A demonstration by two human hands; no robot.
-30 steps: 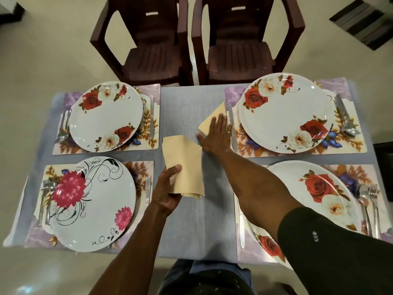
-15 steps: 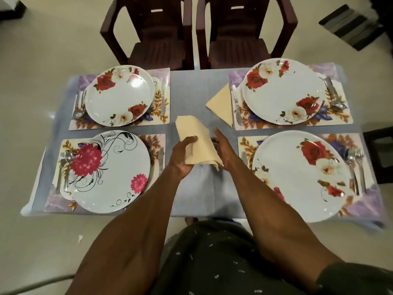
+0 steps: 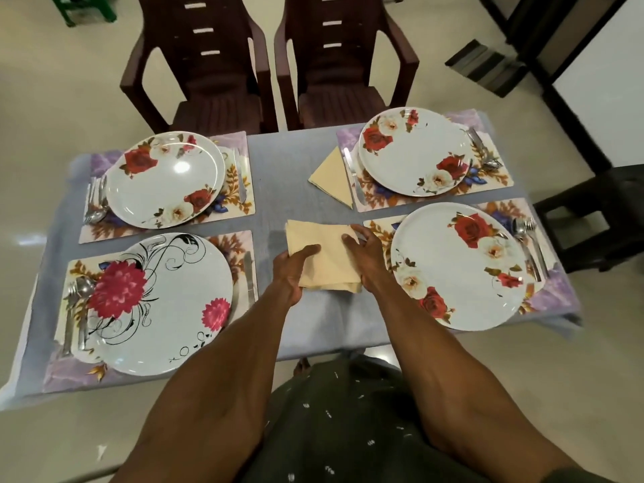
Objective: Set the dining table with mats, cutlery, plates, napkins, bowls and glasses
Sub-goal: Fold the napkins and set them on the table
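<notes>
Head view: pale yellow napkin (image 3: pixel 326 257), soft, loosely folded and creased, held over the grey table (image 3: pixel 278 169) just left of the near rose plate (image 3: pixel 463 266); gripped by left hand (image 3: pixel 292 270) at its lower-left edge; pinched by right hand (image 3: pixel 366 254) along its right edge.

Two dark brown plastic armchairs (image 3: pixel 268 64) stand side by side at the table's far edge on a glossy cream floor (image 3: pixel 52 99). A dark striped mat (image 3: pixel 484 66) lies far right; a black stool (image 3: pixel 599 217) stands beside the table.
</notes>
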